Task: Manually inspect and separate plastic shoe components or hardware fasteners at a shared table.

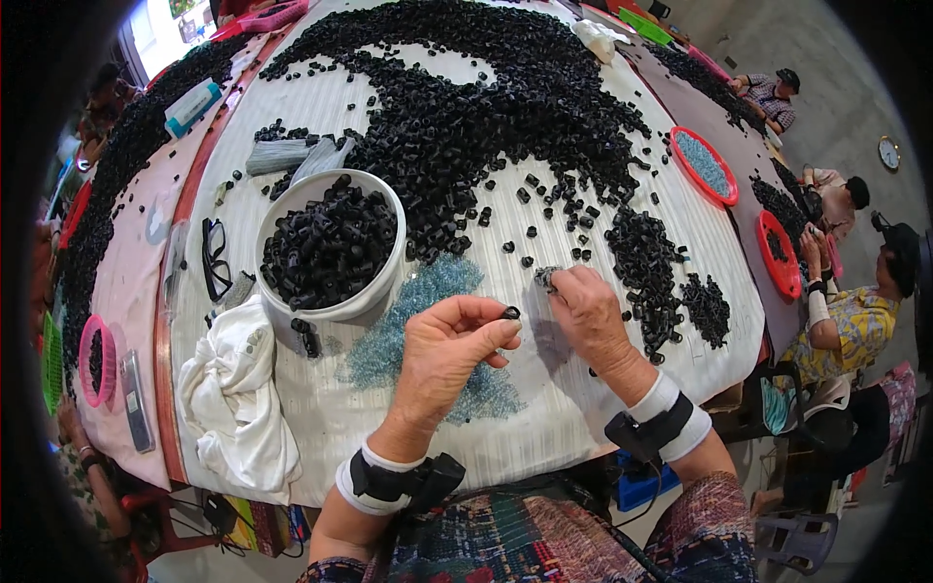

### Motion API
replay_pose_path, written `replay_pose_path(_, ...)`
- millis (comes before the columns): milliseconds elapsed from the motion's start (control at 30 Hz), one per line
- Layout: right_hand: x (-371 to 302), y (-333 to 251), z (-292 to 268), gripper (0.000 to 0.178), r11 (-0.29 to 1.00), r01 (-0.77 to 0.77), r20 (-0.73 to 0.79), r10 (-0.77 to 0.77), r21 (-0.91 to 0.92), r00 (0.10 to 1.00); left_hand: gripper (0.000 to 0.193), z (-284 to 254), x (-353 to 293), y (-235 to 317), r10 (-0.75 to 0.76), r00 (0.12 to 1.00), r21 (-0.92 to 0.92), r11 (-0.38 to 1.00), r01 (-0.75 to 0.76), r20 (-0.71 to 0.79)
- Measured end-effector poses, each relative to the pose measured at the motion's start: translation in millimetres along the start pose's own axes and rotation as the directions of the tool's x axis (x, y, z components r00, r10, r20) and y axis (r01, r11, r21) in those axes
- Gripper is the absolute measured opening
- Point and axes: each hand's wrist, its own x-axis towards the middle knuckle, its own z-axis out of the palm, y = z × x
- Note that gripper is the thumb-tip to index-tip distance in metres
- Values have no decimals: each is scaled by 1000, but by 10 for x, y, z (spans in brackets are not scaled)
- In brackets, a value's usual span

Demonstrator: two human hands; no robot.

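Head view: left grip (439,348) pinches a black piece (511,313); right grip (593,316) blurred, state I can't tell.

I wear paired white cuffs (658,395), each overlaid by a black strap (671,422) with a black box (444,475); my dark, multicoloured garment (554,534) shows a patchwork-like pattern.
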Motion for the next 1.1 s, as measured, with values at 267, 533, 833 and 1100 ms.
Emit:
replay_pose_path(267, -23, -93, -54, 11, 999, 6, 46, -8, 45, 999, 15, -1, 14, -30, 4, 999, -2, 1000, -4, 34)
replay_pose_path(533, -10, -93, -38, 11, 999, 14, 34, -12, -39, 999, 15, 18, 5, -14, 5, 999, 4, 1000, -5, 36)
replay_pose_path(833, 92, -512, -332, 23, 694, -92, -90, 221, 715, 971, 18, 12, -19, -35, 2, 999, -33, 999, 0, 45)
replay_pose_path(1100, 53, -619, -283, 21, 793, 0, -181, 139, 609, 974, 20, 23, -23, -19, 25, 999, -38, 999, -23, 43)
